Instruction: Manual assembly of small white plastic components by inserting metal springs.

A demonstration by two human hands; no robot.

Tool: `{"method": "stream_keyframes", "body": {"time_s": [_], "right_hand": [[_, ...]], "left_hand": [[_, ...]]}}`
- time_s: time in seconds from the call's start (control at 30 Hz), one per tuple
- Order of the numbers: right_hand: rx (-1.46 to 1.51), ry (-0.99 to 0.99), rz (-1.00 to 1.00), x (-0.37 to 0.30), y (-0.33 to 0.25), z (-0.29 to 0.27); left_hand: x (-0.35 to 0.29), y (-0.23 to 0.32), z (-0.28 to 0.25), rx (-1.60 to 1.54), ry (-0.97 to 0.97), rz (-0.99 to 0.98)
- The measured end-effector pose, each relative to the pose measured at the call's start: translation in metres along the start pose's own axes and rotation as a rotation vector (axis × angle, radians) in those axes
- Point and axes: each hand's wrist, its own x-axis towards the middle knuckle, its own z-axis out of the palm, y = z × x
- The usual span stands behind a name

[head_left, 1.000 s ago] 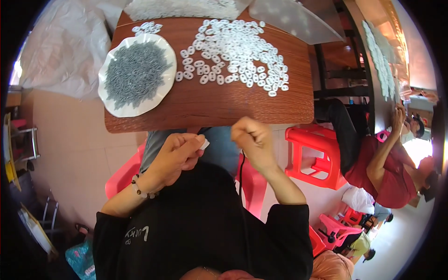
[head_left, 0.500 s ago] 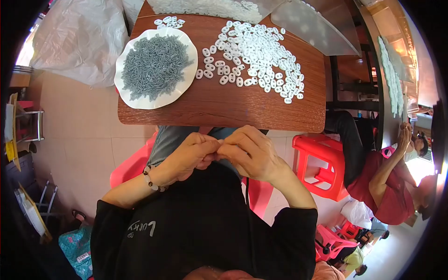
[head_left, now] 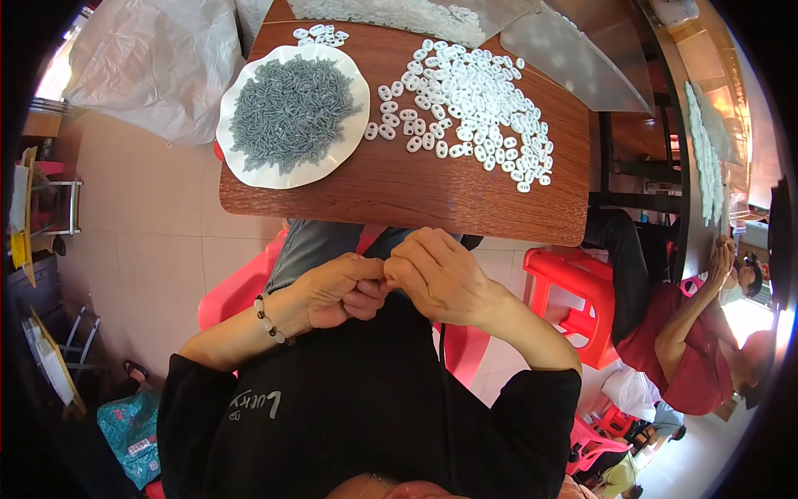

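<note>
My left hand (head_left: 347, 289) and my right hand (head_left: 438, 277) meet fingertip to fingertip in front of my chest, just off the near table edge. Both are closed, fingers curled and pinched together. Whatever lies between the fingertips is hidden or too small to make out. Beyond them, a white wavy-rimmed plate (head_left: 357, 137) stands on the brown table (head_left: 399, 187), heaped with small grey screw-like pieces (head_left: 291, 112). To its right spreads a loose pile of small white oval pieces (head_left: 474, 91), each with two dark holes.
A few more white pieces (head_left: 320, 35) lie behind the plate. Clear bags (head_left: 573, 62) edge the table's far side. A large whitish plastic bag (head_left: 154, 66) is at left. A red stool (head_left: 569, 295) stands at right, near a person in a dark red shirt (head_left: 686, 349).
My view has shifted slightly, so the table and plate appear a little further right. My hands stay together; the right fingers have curled in more closely against the left.
</note>
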Motion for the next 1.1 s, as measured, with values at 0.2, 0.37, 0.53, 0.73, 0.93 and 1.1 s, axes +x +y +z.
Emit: {"method": "stream_keyframes", "body": {"time_s": [0.2, 0.37, 0.53, 0.73, 0.93, 1.1], "right_hand": [[0.165, 0.115, -0.017, -0.008, 0.017, -0.005], [0.242, 0.151, 0.105, -0.014, 0.017, -0.007], [0.287, 0.294, 0.109, -0.010, 0.008, -0.007], [0.138, 0.215, -0.031, -0.005, 0.003, -0.007], [0.061, 0.136, -0.053, -0.002, -0.003, -0.007], [0.066, 0.188, 0.013, -0.007, 0.007, -0.006]], "left_hand": [[-0.022, 0.011, 0.008, -0.020, -0.100, -0.017], [-0.024, 0.004, 0.016, 0.139, -0.036, 0.227], [-0.018, -0.002, 0.018, 0.273, 0.136, 0.372], [-0.015, -0.002, 0.019, 0.306, 0.105, 0.326], [-0.014, -0.004, 0.012, 0.251, -0.014, 0.284], [-0.019, -0.007, 0.015, 0.185, 0.068, 0.312]]}}
